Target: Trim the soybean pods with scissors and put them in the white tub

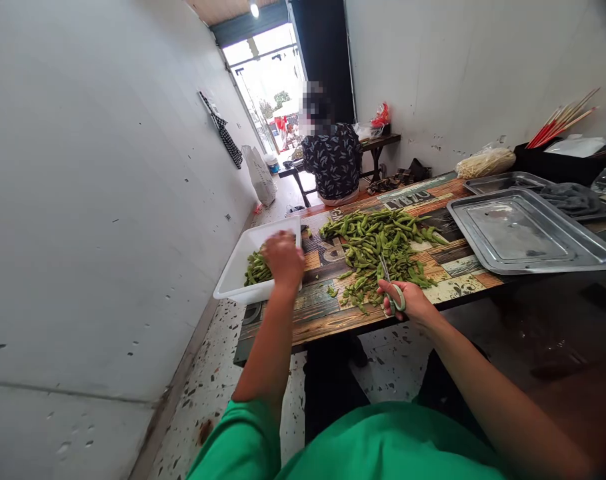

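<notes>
Over the right side of a white plastic bin (229,272) is my left hand (283,257), smeared by motion, so its fingers do not show clearly. Green edamame pods (256,268) lie inside that bin. My right hand (405,301) is closed around the pale green handles of a pair of scissors (397,298). Their blades point away from me, over the near edge of a heap of edamame pods (377,233) spread on the patterned table (313,325). Loose pods and trimmings lie around the scissors.
Metal trays (530,230) sit on the table's right, with a black box (557,163) of sticks and a bag of skewers (485,162) behind. A person (333,160) sits with their back to me beyond the table. A white wall (107,200) runs along the left.
</notes>
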A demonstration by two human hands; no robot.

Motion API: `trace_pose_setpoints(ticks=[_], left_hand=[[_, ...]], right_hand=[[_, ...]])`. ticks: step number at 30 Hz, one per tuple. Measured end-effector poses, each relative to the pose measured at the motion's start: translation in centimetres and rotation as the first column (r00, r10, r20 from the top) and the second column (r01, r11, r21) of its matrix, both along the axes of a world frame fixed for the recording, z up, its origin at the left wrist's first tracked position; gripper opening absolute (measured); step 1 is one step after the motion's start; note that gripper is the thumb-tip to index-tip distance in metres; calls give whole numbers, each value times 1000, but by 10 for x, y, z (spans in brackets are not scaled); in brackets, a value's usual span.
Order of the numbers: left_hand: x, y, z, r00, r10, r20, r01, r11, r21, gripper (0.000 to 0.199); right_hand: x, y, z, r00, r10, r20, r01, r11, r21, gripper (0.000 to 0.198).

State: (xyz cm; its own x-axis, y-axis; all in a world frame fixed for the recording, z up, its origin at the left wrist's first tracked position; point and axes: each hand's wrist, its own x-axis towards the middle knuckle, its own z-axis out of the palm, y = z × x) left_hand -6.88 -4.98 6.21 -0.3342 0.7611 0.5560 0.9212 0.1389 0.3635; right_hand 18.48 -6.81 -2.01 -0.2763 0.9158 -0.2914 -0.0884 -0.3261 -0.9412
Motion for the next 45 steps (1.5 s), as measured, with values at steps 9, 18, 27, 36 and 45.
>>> trace_pose_setpoints(ticks=[9,18,27,36,45], left_hand=[[54,33,-85,882,-406,239,466,823,-324,9],[62,18,-63,463,-418,781,738,670,-79,36],[70,13,-55,392,-361,846,751,657,-67,36],[74,14,-56,258,-236,937,750,660,-40,31],[88,14,-55,-130,-164,978,569,795,209,32]], right_hand=[[0,-4,6,993,83,88,-85,996,13,37],[-7,-4,3,974,154,167,-174,979,108,39],[-3,-3,4,959,164,229,-203,966,160,38],[-1,-6,2,968,120,220,-172,957,233,44],[-6,-7,0,986,117,118,-129,987,93,43]])
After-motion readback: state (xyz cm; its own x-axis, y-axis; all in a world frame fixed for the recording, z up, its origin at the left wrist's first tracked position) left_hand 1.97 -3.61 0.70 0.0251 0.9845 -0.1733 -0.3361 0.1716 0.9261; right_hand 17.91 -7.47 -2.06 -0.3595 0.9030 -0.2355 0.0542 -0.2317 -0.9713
